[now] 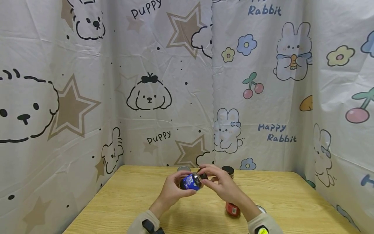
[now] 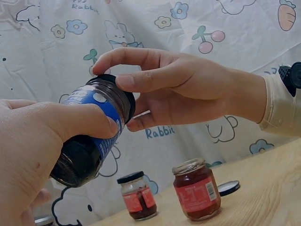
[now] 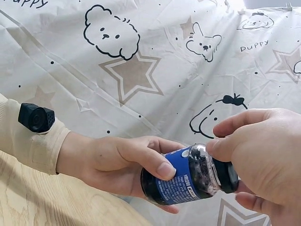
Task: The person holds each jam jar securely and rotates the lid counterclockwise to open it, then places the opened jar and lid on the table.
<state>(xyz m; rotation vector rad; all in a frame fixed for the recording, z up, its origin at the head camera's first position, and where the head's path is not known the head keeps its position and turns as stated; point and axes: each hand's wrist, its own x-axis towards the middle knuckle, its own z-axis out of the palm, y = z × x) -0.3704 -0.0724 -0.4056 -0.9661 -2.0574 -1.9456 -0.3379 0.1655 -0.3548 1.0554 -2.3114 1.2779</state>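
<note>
My left hand (image 1: 172, 191) grips a glass jar (image 1: 191, 182) with a blue label and dark contents, tilted above the table. In the left wrist view my thumb lies across the label of the jar (image 2: 94, 110). My right hand (image 1: 220, 182) pinches the black lid (image 3: 226, 176) at the jar's mouth, thumb on one side and fingers round the other. Clear glass of the neck shows below the lid in the right wrist view, where the right hand (image 3: 268, 165) covers part of the lid.
On the wooden table (image 1: 117, 201), a lidless jar with a red label (image 2: 196, 192) stands near my right forearm, a loose lid (image 2: 229, 188) beside it. Farther back is a black-lidded jar (image 2: 137, 197). A grey-topped container (image 1: 183, 169) stands behind my left hand. Printed curtains surround the table.
</note>
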